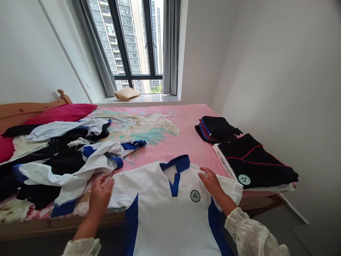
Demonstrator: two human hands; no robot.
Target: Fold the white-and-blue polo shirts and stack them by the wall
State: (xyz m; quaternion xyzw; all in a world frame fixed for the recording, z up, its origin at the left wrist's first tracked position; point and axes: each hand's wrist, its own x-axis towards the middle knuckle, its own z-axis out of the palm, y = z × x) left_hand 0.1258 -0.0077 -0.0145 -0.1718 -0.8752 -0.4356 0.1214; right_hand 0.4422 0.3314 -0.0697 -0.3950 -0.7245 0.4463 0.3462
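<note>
A white polo shirt (pixel 173 213) with a blue collar, blue side panels and a round dark green badge is spread face up. Its upper part lies on the bed, and the lower part comes over the front edge toward me. My right hand (pixel 210 182) is at the shoulder on the badge side, thumb and fingers apart, with no cloth gripped. Beside the opposite sleeve is my left hand (pixel 100 195), slightly blurred, its fingers loosely bent and apart. Whether it touches the sleeve I cannot tell.
A loose heap of white, blue and black clothes (pixel 61 160) covers the bed's left side, near a red pillow (pixel 61 113). Folded dark clothes (pixel 220 126) and a black garment with red piping (pixel 255 161) lie at the right. The wooden bed edge (pixel 53 227) runs in front.
</note>
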